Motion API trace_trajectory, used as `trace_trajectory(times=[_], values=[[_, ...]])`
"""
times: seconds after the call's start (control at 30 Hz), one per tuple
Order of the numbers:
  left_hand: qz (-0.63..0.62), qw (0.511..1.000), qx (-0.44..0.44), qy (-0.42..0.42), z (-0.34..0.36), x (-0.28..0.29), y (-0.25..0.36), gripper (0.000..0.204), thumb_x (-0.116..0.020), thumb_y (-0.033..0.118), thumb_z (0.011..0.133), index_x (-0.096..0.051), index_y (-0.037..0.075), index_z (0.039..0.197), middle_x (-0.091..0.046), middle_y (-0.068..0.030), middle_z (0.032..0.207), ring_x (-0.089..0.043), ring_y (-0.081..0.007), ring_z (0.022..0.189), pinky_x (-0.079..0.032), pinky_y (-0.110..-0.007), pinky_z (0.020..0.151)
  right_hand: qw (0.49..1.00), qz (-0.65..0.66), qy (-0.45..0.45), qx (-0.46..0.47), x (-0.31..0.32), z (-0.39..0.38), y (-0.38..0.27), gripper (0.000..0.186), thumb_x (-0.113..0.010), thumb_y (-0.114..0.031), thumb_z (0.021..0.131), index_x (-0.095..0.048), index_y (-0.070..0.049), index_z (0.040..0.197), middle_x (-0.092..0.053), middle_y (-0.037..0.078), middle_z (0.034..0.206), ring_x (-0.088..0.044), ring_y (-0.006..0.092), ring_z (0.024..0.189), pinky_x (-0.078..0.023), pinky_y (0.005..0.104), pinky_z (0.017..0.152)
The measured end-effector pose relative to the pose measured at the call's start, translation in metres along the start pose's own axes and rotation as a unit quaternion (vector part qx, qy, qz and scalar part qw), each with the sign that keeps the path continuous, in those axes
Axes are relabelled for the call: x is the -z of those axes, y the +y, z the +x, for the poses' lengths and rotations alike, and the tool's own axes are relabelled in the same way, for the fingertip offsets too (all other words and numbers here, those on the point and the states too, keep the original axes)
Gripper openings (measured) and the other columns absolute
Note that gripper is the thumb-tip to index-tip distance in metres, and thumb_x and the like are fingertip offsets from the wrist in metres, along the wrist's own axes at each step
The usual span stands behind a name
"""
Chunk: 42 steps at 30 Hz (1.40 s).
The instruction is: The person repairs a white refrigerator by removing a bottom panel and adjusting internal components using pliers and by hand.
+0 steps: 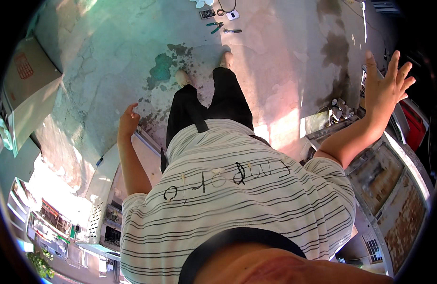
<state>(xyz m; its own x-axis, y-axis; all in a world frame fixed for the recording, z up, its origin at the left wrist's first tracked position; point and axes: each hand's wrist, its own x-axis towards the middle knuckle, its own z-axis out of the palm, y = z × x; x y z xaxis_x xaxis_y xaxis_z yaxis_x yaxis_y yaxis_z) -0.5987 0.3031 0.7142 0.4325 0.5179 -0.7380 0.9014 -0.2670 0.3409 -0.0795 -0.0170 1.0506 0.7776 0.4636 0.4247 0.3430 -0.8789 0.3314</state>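
Your right hand (388, 87) is raised out to your right with its fingers spread wide, thumb well apart from the rest, gripping nothing. Your left hand (128, 123) hangs out to your left, fingers loosely bent and pointing forward; you show its back, so I cannot tell how far its fingers close or whether its palm holds something.

Ahead of both hands and between them, well apart from either, a group of things lies on the floor (270, 61): green-handled pliers (219, 25), a small dark-handled tool (233, 31) just to their right, a dark rectangular tray (207, 18) beyond the pliers, and a white rounded device (233, 15) beside a black cord (226, 10).

Between your hands, nearer the left one, wet patches (160, 68) darken the floor. A cardboard box (36, 75) stands well to the left of your left hand. Behind your right hand and farther right is a red object (414, 127), too shadowed to identify; a rust-stained metal panel (400, 217) lies farther back.
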Motion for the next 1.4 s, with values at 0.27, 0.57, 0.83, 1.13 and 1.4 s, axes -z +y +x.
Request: trace_trajectory(times=[0.27, 0.57, 0.83, 1.13, 1.4], values=[[-0.026, 0.984, 0.172, 0.046, -0.003, -0.146, -0.055, 0.058, -0.066, 0.021, 0.077, -0.060, 0.016, 0.135, -0.068, -0.0101, 0.122, -0.064, -0.0293, 0.115, -0.049, -0.046, 0.096, 0.836, 0.501, -0.213, 0.072, -0.118, 0.111, 0.033, 0.120, -0.069, -0.066, 0.084, -0.001, -0.003, 0.160, -0.014, 0.032, 0.161, -0.024, 0.0421, 0.149, -0.032, 0.0522, 0.117], [-0.109, 0.977, 0.175, 0.051, 0.022, -0.192, 0.124, 0.046, -0.064, 0.023, 0.077, -0.068, 0.013, 0.122, -0.070, -0.0115, 0.087, -0.068, -0.0294, 0.085, -0.052, -0.042, 0.080, 0.815, 0.370, -0.446, 0.003, -0.578, 0.065, -0.022, 0.041, -0.057, -0.043, 0.096, -0.064, -0.021, 0.130, -0.073, 0.010, 0.111, -0.067, 0.0247, 0.109, -0.042, 0.0433, 0.107], [-0.106, 0.991, -0.015, 0.078, 0.162, -0.216, 0.266, 0.041, -0.060, 0.015, 0.082, -0.067, 0.012, 0.122, -0.067, -0.0100, 0.089, -0.066, -0.0306, 0.088, -0.049, -0.044, 0.081, 0.812, 0.246, -0.512, 0.134, -0.644, -0.020, -0.146, 0.027, -0.060, -0.034, 0.095, -0.072, -0.018, 0.113, -0.072, 0.007, 0.102, -0.068, 0.0273, 0.096, -0.052, 0.0393, 0.082], [-0.198, 0.961, -0.179, 0.068, 0.395, -0.317, 0.383, 0.034, -0.065, 0.015, 0.088, -0.063, 0.007, 0.121, -0.066, -0.0133, 0.105, -0.064, -0.0347, 0.094, -0.048, -0.046, 0.088, 0.809, 0.189, -0.509, 0.225, -0.849, -0.072, -0.356, 0.036, -0.054, -0.026, 0.097, -0.064, -0.030, 0.131, -0.065, 0.011, 0.113, -0.064, 0.0293, 0.109, -0.047, 0.0509, 0.089], [-0.132, 0.959, -0.248, 0.048, 0.486, -0.305, 0.432, 0.041, -0.074, 0.019, 0.082, -0.063, 0.012, 0.121, -0.066, -0.0080, 0.109, -0.062, -0.0277, 0.101, -0.042, -0.046, 0.095, 0.821, 0.160, -0.434, 0.335, -0.970, -0.079, -0.452, 0.045, -0.053, -0.019, 0.096, -0.055, -0.029, 0.139, -0.059, 0.012, 0.122, -0.060, 0.0299, 0.113, -0.045, 0.0493, 0.091]])
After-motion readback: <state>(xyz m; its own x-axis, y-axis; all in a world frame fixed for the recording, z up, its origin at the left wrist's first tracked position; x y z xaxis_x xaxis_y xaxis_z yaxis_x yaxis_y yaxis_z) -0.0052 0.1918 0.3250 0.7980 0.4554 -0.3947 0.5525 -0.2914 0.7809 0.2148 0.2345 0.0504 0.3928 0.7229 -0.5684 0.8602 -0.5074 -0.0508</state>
